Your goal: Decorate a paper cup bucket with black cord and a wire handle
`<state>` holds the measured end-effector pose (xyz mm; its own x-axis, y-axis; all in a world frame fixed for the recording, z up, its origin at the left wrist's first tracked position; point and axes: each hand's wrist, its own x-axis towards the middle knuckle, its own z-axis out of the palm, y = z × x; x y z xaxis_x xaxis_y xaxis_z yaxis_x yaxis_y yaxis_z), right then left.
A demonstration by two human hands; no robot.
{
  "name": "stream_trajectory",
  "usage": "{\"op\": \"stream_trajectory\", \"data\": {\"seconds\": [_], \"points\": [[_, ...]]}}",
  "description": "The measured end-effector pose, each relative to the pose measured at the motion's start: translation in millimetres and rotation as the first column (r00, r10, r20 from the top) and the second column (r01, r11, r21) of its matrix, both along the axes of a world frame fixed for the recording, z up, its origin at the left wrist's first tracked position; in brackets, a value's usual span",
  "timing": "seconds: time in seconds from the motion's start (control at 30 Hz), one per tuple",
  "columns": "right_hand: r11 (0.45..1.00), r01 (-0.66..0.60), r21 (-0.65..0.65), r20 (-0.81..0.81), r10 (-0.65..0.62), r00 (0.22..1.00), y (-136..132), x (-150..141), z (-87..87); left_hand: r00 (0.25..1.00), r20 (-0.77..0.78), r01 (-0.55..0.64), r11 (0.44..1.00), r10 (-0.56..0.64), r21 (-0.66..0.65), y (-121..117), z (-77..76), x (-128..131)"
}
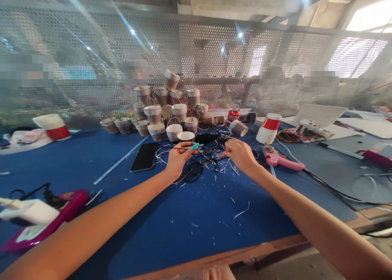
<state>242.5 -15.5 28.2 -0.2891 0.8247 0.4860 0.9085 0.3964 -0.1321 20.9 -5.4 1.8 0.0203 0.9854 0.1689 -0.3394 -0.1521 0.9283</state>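
Note:
My left hand [177,161] is closed in a pinch, with a thin black cord passing at its fingertips. Teal fingernails show on that hand. To its right, my right hand [240,152] is curled over the far side of a loose tangle of black cord [196,173]. What the right fingers hold, if anything, is hidden. Just beyond the left hand stands a small cup with a dark outside [185,136], and beside it lies a fuzzy black bundle [206,138]. Short white thread scraps [234,169] are scattered under and around both hands.
A black phone [143,157] lies left of my hands. Behind stand several stacked little pails [157,131] with handles. A red can [234,116], stacked paper cups [268,129] and a pink glue gun [284,162] are at right. A purple power strip [72,200] sits at left.

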Motion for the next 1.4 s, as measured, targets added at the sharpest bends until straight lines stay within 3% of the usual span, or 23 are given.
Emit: {"op": "stream_trajectory", "data": {"seconds": [0.13, 0.33, 0.47, 0.77, 0.93, 1.13, 1.27, 1.4], "points": [[0.994, -0.072, -0.081, -0.01, 0.071, 0.997, 0, 2, 3.1, 0.999, 0.033, -0.035, 0.999, 0.034, 0.006, 0, 0.3, 0], [0.969, -0.114, -0.219, 0.1, 0.138, 0.985, 7, 6, 0.0, 0.999, 0.019, -0.048, 0.999, 0.048, 0.009, -1, 2.6, 1], [0.973, -0.107, -0.204, 0.117, 0.132, 0.984, 10, 6, -4.2, 0.999, 0.016, -0.05, 0.999, 0.05, 0.013, 0, 1.4, 1], [0.972, 0.094, -0.213, 0.116, -0.071, 0.991, 0, -1, 5.5, 1.0, -0.022, -0.019, 1.0, 0.019, -0.007, -1, 2.2, 1], [0.99, 0.056, -0.13, 0.077, -0.047, 0.996, -3, -6, 1.1, 0.999, -0.027, -0.017, 1.0, 0.017, 0.0, -1, 2.3, 1], [0.988, -0.053, -0.143, 0.099, 0.067, 0.993, 2, -2, -0.6, 0.999, 0.005, -0.045, 0.999, 0.045, 0.01, 0, 2.3, 1], [0.981, 0.011, -0.195, 0.105, 0.01, 0.994, 6, 4, 0.2, 0.999, -0.005, -0.052, 0.998, 0.052, 0.017, 0, 1.4, 1], [0.987, 0.028, -0.159, 0.035, -0.023, 0.999, 3, 5, 4.3, 0.998, 0.03, -0.058, 0.998, 0.057, 0.026, 0, 2.0, 0]]}}
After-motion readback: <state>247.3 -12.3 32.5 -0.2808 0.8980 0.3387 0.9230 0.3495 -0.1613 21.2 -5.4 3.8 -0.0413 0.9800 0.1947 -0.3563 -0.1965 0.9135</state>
